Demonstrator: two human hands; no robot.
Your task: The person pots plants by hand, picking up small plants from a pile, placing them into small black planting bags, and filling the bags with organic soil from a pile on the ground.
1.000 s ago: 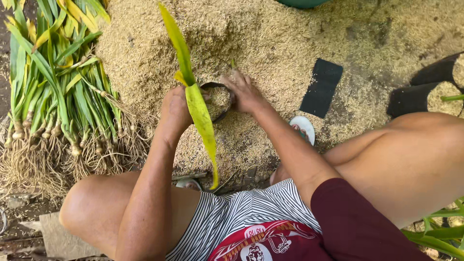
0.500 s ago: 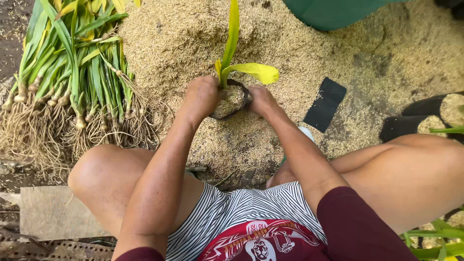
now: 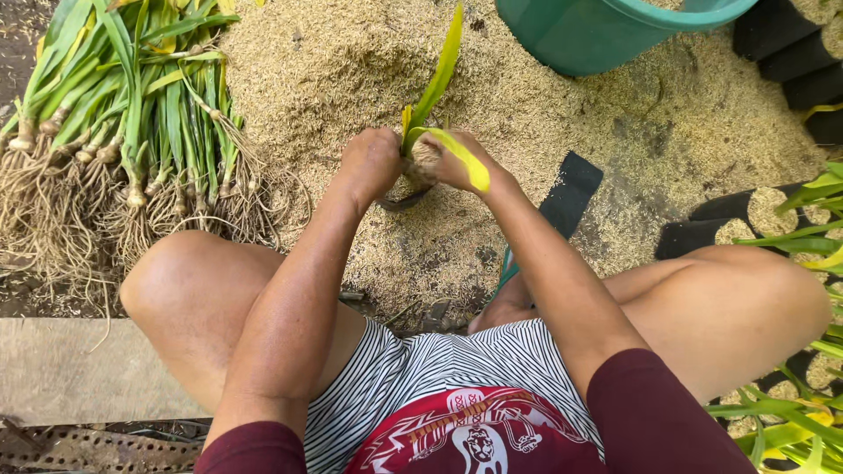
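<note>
Pressing husk around seedling (image 3: 435, 88) | left hand (image 3: 371, 162), right hand (image 3: 457, 162) now together, clamped on small black bag (image 3: 406, 200) | leaf stands upright, bag looks full

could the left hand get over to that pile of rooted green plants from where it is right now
Probably yes. The left hand is pressed against the small black bag, and the rooted plants lie just to its left on open husk-covered ground, with nothing between.

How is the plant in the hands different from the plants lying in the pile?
The held plant stands upright alone between the left hand and right hand; the piled plants lie flat, many together. Its roots are hidden; theirs show, bare and tangled. Both have long green-yellow leaves.
</note>
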